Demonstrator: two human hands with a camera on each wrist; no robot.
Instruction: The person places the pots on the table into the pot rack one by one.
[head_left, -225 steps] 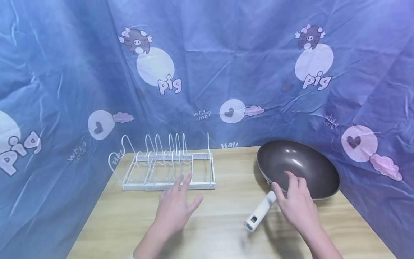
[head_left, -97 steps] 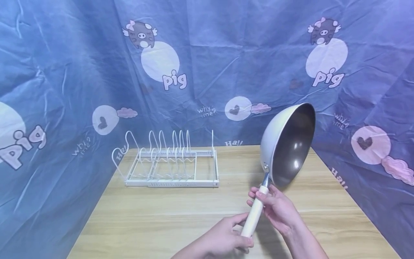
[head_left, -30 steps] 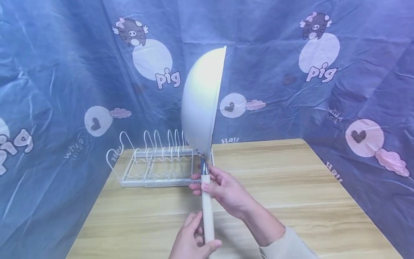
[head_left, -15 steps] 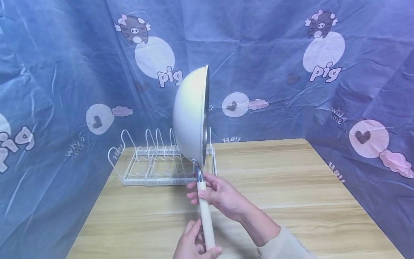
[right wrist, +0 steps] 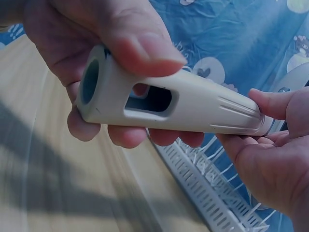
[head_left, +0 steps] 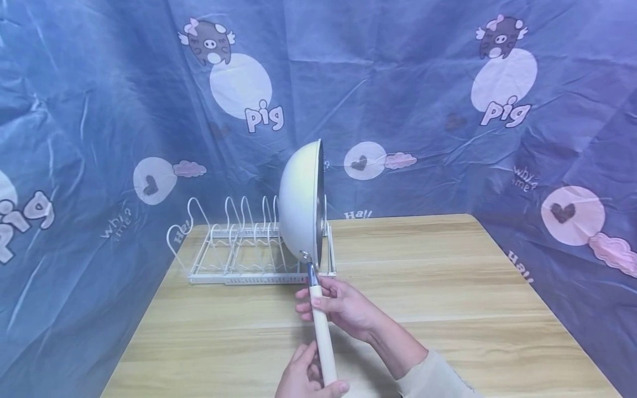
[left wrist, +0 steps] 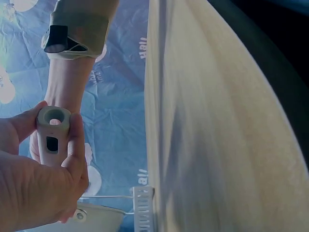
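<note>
A wok (head_left: pixel 297 202), white outside and dark inside, is held on edge with its inside facing right. It overlaps the right part of a white wire rack (head_left: pixel 209 279), left of the end wire; whether they touch I cannot tell. My right hand (head_left: pixel 348 309) grips the cream handle (head_left: pixel 325 345) near its metal neck, thumb in front and fingers behind. At the handle's lower end, my left hand (head_left: pixel 301 376) pinches it between thumb and fingers. The left wrist view shows the hollow handle end (left wrist: pixel 53 130) in that grip; the right wrist view shows both hands along the handle.
The rack stands at the back left of a wooden table (head_left: pixel 423 276), with several upright wire loops left of the wok. Blue printed cloth (head_left: pixel 408 110) hangs behind and along both sides. The tabletop stretches to the right of the hands.
Earlier the wok lay on the table at the right. Both hands took its handle, turned it on edge and carried it left over the rack. In the last second it has come down lower.
</note>
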